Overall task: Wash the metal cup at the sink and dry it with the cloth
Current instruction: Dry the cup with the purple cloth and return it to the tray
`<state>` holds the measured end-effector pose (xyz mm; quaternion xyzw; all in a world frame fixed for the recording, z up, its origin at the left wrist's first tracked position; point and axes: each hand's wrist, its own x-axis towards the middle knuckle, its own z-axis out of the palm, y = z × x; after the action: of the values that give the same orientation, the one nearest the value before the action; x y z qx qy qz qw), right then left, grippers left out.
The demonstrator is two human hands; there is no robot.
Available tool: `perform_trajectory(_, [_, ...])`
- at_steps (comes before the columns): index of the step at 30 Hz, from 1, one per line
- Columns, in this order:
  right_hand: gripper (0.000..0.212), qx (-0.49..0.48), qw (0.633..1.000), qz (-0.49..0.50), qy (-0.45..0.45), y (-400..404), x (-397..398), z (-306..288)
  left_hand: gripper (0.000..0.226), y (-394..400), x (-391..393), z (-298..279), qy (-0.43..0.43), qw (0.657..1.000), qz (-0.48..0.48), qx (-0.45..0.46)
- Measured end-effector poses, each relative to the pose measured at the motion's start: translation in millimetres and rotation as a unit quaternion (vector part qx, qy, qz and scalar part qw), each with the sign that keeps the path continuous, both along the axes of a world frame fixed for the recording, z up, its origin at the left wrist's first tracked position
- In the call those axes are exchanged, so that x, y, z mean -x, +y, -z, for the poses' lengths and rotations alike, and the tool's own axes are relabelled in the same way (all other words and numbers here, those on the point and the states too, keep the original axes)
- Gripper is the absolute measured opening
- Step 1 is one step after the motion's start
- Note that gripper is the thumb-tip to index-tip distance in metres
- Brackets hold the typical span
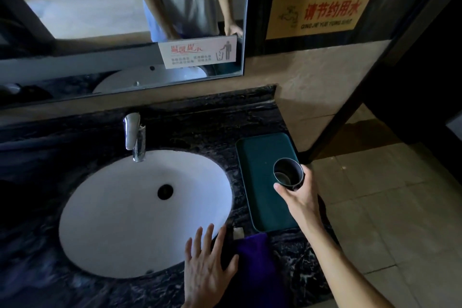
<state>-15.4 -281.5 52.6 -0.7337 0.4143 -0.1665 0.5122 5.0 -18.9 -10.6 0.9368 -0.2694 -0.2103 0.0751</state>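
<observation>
A dark metal cup point(287, 173) stands upright over the right side of a dark green tray point(257, 157), its open mouth facing up. My right hand point(298, 199) is closed around its lower part. The white oval sink point(120, 212) is set in the black marble counter point(207, 127), with a chrome tap point(135, 137) at its back. A purple cloth point(255, 265) lies on the counter's front edge, below the tray. My left hand point(207, 265) hovers flat with fingers spread, over the sink's front rim, just left of the cloth.
A mirror point(120, 20) with a small notice sticker hangs above the counter. A yellow sign point(320, 14) and a socket are on the right wall. Beyond the counter's right edge lies tiled floor point(390, 207) and a dark door frame point(375, 70).
</observation>
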Motion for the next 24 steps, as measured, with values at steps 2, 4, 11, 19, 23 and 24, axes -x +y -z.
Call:
perform_trajectory(2, [0.082, -0.001, 1.0, -0.01, 0.0, 0.8, -6.7, 4.3, 0.077, -1.5, -1.6, 0.4, -0.001, 1.0, -0.006, 0.001])
perform_trajectory(4, [0.079, -0.003, 1.0, -0.018, -0.005, 1.1, -10.8, 7.7, 0.077, -2.2, -2.0, 0.0, -0.009, 1.0, -0.008, 0.007])
perform_trajectory(11, [0.083, -0.004, 0.999, -0.04, 0.0, 0.6, -16.2, 9.0, 0.079, -3.0, -2.6, -0.6, -0.013, 1.0, -0.015, 0.013])
perform_trajectory(19, [0.09, -0.01, 0.999, -0.043, 0.017, 2.1, -13.0, 11.4, 0.078, -1.3, -1.9, 4.9, -0.004, 1.0, -0.019, 0.015])
perform_trajectory(23, [0.098, -0.017, 0.999, -0.047, 0.022, 3.4, -10.9, 11.2, 0.077, -0.3, -0.3, 6.3, -0.006, 1.0, -0.019, 0.02])
perform_trajectory(24, [0.1, -0.023, 0.998, -0.048, 0.017, 2.9, -8.4, 15.0, 0.078, -0.4, -0.4, 5.9, -0.004, 1.0, -0.024, 0.02])
